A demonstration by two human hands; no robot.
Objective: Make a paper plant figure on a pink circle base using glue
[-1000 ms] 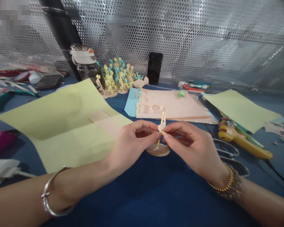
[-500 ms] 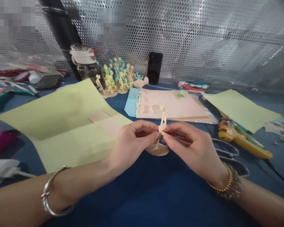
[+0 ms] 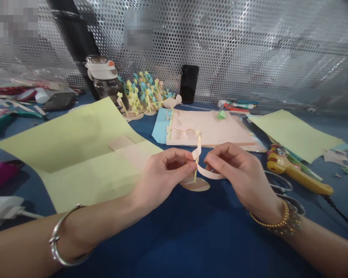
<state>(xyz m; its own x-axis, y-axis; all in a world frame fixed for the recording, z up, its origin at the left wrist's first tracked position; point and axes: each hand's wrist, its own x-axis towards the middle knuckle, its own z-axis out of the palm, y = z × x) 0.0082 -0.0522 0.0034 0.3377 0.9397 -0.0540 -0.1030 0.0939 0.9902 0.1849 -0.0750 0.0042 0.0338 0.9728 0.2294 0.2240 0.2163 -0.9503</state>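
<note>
The left hand (image 3: 164,173) is doing the pinching here - a narrow grip, thumb pressing against bent fingers, closing on a thin yellow paper stick (image 3: 196,170) right where a pale peach paper strip (image 3: 208,173) meets it. The stick is standing close to upright, its lower end dropping toward a round peach paper disc (image 3: 195,185) just below the hands, though I can't tell whether they're touching. From the pinch, the strip is curving down and off to the right, its long axis running sideways into the right hand (image 3: 245,173). That's the nearer hand to its free end, and it's holding narrowly, fingers curled over the strip, with the very tip hidden behind them.

Just left of the hands, a yellow-green paper sheet (image 3: 75,131) is lying on the blue-covered bench (image 3: 174,247). Beyond the hands, a peach sheet with round cut-outs (image 3: 208,127) is sitting on a blue sheet (image 3: 159,125). Off to the right, a yellow-handled tool (image 3: 295,173) is lying next to a pair of scissors (image 3: 278,183) - and a cluster of curled paper pieces (image 3: 142,96) is standing at the back.
</note>
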